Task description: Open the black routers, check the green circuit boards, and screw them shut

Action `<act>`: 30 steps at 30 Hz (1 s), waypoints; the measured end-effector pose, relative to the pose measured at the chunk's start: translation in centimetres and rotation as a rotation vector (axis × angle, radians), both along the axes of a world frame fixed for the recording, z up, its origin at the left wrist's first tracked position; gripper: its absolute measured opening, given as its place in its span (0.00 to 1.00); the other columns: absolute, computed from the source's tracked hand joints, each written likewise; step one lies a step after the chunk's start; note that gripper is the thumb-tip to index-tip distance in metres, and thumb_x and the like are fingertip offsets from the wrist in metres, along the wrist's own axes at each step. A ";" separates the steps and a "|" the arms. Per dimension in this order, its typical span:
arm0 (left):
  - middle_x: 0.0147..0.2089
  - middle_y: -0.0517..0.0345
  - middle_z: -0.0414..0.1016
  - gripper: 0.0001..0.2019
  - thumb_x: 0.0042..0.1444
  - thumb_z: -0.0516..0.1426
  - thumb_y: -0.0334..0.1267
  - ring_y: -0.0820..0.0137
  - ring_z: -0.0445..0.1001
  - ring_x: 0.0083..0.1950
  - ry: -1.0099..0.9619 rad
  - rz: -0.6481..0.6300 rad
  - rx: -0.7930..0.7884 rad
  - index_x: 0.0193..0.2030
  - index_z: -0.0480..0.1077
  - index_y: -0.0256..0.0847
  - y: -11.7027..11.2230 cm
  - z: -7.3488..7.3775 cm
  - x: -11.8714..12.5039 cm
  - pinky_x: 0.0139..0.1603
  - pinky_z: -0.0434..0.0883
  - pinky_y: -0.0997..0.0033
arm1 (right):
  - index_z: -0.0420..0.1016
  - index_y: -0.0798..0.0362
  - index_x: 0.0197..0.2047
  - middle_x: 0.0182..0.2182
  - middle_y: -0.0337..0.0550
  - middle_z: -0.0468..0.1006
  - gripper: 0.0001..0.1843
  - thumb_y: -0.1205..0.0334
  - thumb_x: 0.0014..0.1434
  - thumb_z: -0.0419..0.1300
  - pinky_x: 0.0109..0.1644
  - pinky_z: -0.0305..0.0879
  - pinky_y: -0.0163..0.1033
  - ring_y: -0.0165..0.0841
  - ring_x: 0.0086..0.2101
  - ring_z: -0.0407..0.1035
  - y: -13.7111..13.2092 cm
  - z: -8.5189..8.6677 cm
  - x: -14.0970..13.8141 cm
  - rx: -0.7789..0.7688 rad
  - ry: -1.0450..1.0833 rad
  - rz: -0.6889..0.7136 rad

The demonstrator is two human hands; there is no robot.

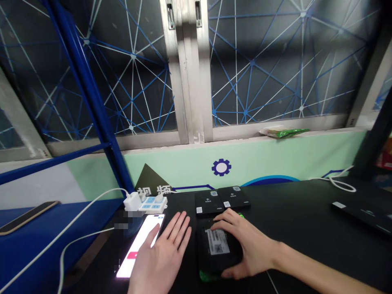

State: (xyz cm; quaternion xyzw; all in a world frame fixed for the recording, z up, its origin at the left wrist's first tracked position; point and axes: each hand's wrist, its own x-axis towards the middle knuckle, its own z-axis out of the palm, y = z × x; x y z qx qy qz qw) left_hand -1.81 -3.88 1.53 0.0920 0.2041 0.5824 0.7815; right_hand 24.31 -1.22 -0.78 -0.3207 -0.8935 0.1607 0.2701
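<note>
My right hand [249, 245] grips a flat black device [204, 251] by its right side, thumb at the near edge and fingers over the far part. The device has a white printed label [218, 241] facing up and shows green at its near edge. My left hand [163, 257] is open, palm up and fingers extended, holding nothing. It partly covers a phone [151, 226] with a lit white screen and a pink button. Just beyond the device, two flat black boxes [209, 201] with small white stickers lie side by side.
A white power strip [153, 205] with a charger [132, 201] and cables sits at the back left. Another phone [27, 216] lies on the blue surface. At right are a long black box [363, 216] and a white cable [341, 185]. A green packet [284, 132] rests on the windowsill.
</note>
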 end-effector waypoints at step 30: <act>0.65 0.34 0.67 0.33 0.69 0.38 0.48 0.53 0.71 0.64 0.025 -0.006 -0.047 0.75 0.42 0.30 -0.7 -1.4 0.1 0.59 0.72 0.52 | 0.71 0.50 0.59 0.54 0.52 0.70 0.46 0.40 0.39 0.72 0.58 0.60 0.55 0.48 0.51 0.64 -1.1 -0.1 -0.7 0.010 -0.044 -0.002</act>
